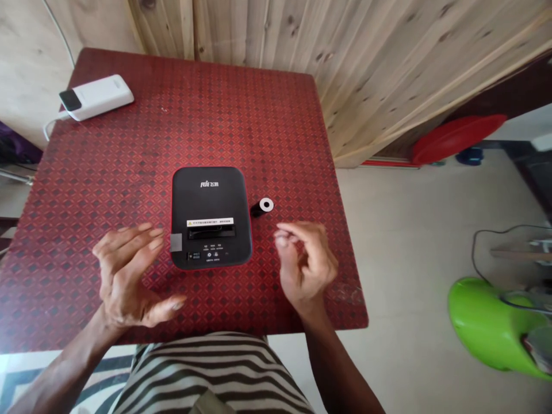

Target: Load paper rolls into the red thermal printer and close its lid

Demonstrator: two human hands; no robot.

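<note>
A black receipt printer point(211, 201) with a red lower edge lies on the table, its paper slot and buttons toward me. A warning label point(210, 222) runs above the slot, and a grey sticker point(176, 242) sits at its left edge. Just right of the printer is a small paper roll point(266, 204), white at its end with a dark core. My left hand point(131, 273) hovers left of the printer, empty, thumb and fingers spread. To the printer's right, below the roll, my right hand point(306, 261) is curled, thumb and index tips together, with nothing visible between them.
The red patterned table point(241, 126) stands against a wooden plank wall point(259, 31). A white power bank point(101, 96) with a cable lies at the far left corner. On the floor to the right are a green plastic stool point(483, 322) and a red basin point(457, 138).
</note>
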